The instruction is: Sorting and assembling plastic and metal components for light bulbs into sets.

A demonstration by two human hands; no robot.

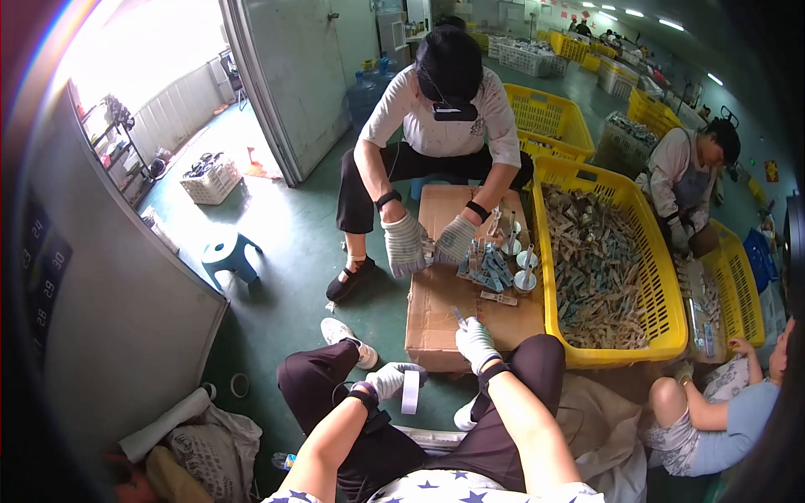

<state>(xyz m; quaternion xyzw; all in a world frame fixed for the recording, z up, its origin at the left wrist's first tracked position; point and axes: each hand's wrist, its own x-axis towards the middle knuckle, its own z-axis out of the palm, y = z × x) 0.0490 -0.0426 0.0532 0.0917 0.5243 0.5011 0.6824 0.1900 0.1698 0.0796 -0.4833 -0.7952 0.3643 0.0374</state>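
Observation:
My left hand, in a pale knitted glove, is closed on a white strip that hangs down from the fingers over my lap. My right hand, gloved too, pinches a small, slim pale piece above the near edge of a cardboard box. Its kind is too small to make out. On the box lie a pile of small bluish pieces and several round white items with stems. A person facing me works over the box with gloved hands; what those hands hold is hidden.
To the right, a yellow crate holds many flat pale and bluish pieces. Two other people sit beyond it. A teal stool stands on the green floor at left. Sacks and a tape roll lie lower left.

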